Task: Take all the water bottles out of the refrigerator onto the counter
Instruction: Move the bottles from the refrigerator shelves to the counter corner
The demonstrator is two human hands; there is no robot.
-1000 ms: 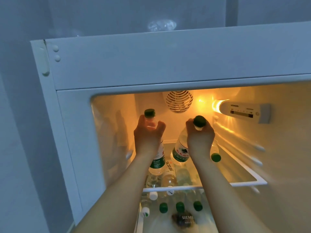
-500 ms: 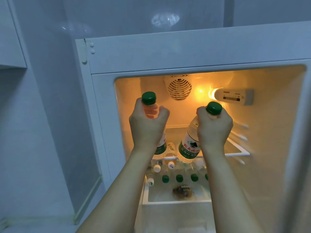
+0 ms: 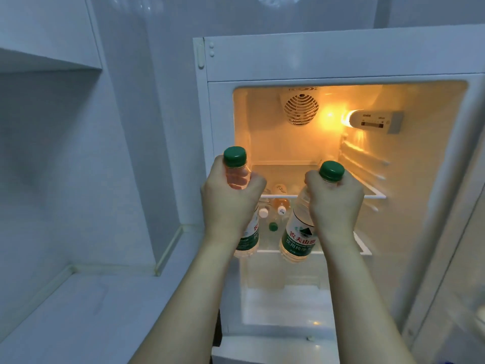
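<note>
1. Left hand (image 3: 231,203) fingers clamp one water bottle (image 3: 248,232) at centre frame, ready for the counter (image 3: 86,311) at lower left.
2. Right hand (image 3: 334,203) fingers wrap the second bottle (image 3: 298,237).
3. More bottles (image 3: 273,227), perhaps several, sit blurred inside the refrigerator (image 3: 328,59).

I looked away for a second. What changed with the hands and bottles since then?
Both hands drew back out of the refrigerator, the left hand and right hand each lifting a green-capped water bottle clear of the shelf. Both grips stayed the same; other bottles remain inside.

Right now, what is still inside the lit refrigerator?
Several small bottles with white and green caps remain on the refrigerator's shelves; the hands and held bottles cover others, so no count.
</note>
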